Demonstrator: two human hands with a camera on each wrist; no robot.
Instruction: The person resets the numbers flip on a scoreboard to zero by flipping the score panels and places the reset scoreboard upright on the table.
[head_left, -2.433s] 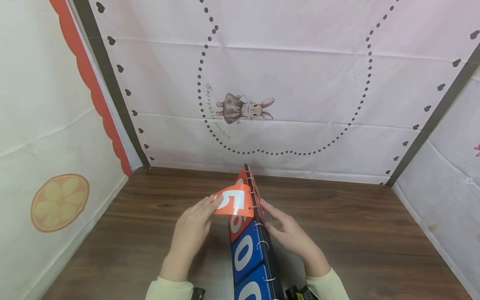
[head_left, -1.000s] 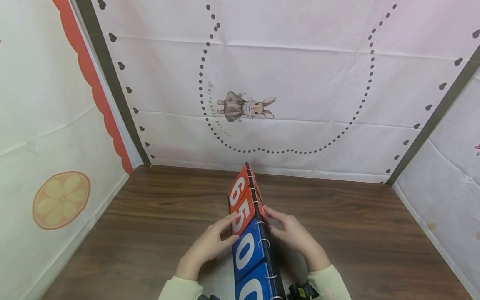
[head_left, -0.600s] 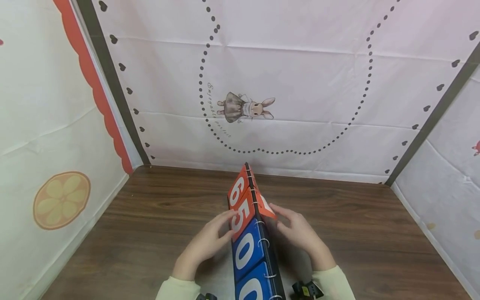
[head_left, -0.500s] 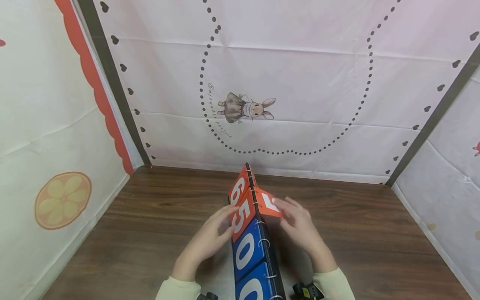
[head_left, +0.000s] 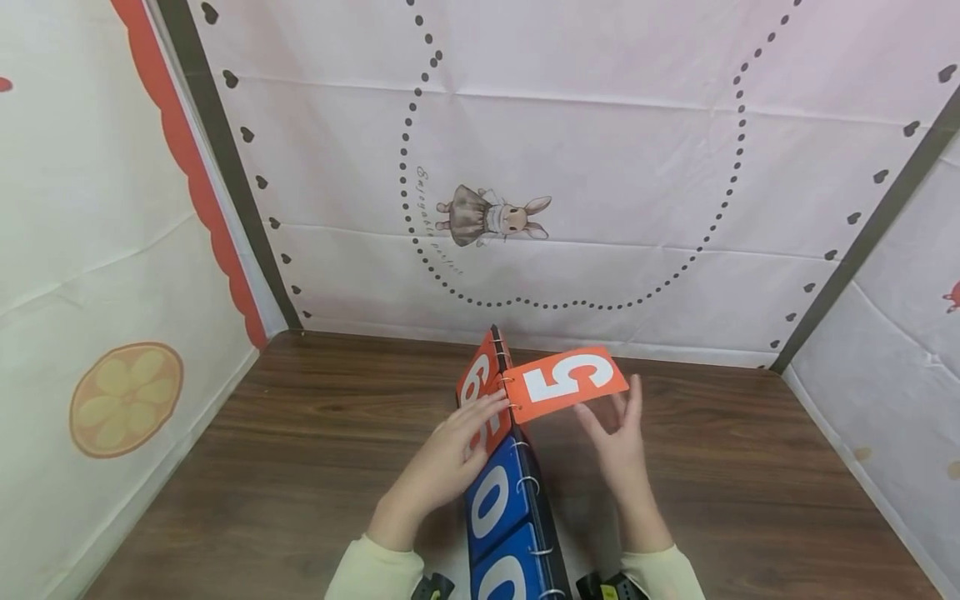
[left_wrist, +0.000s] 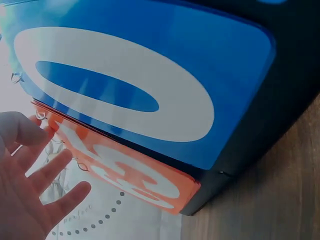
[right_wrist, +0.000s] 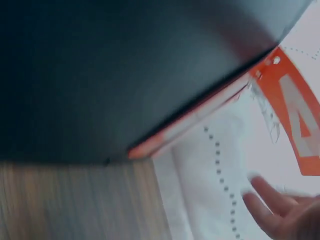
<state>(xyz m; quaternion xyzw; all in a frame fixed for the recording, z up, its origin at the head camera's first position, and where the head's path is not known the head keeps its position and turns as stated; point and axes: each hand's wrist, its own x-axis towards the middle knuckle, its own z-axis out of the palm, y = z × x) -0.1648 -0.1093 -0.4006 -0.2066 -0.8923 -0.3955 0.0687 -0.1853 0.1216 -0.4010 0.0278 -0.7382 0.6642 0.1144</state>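
A flip scoreboard (head_left: 553,542) stands like a tent, its number cards hung on wire rings along a black spine. One orange card with a white 5 (head_left: 562,383) is lifted out to the right; its underside shows a 4 (right_wrist: 295,110) in the right wrist view. My left hand (head_left: 446,462) touches the scoreboard's top edge near that card's rings, fingers extended and spread. Below the card's outer end is my right hand (head_left: 622,446), fingers apart; whether they touch the card is unclear. On the left face are an orange 6 card (head_left: 472,377) and blue 0 cards (head_left: 491,500).
The brown wooden table (head_left: 720,467) extends to both sides of the scoreboard. Behind it hangs a white cloth wall (head_left: 600,167) printed with a rabbit and dotted lines. Side cloths (head_left: 105,275) slope up at left and right.
The orange 5 card has swung up from the right face to stick out rightward. My right hand has moved outward with it, and my left hand has shifted up to the rings.
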